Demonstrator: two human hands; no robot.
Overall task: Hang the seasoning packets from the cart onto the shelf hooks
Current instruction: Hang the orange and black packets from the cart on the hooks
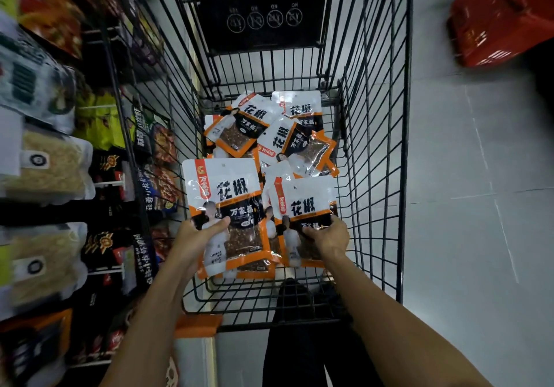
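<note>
Inside the black wire cart (pixel 374 134), both hands hold white-and-orange seasoning packets with black characters. My left hand (pixel 195 239) grips the lower part of one packet (pixel 224 194), thumb across its front. My right hand (pixel 328 236) grips a second packet (pixel 302 200) just to the right, thumb on its front. Both packets are lifted above the cart floor. Several more packets (pixel 269 128) lie in a loose pile at the far end of the cart.
Shelves (pixel 48 176) on the left carry hanging bags of dried goods and dark snack packs. A red plastic basket stack (pixel 497 20) stands at the upper right on the pale tiled floor (pixel 464 206). My dark trouser legs (pixel 299 341) show below the cart.
</note>
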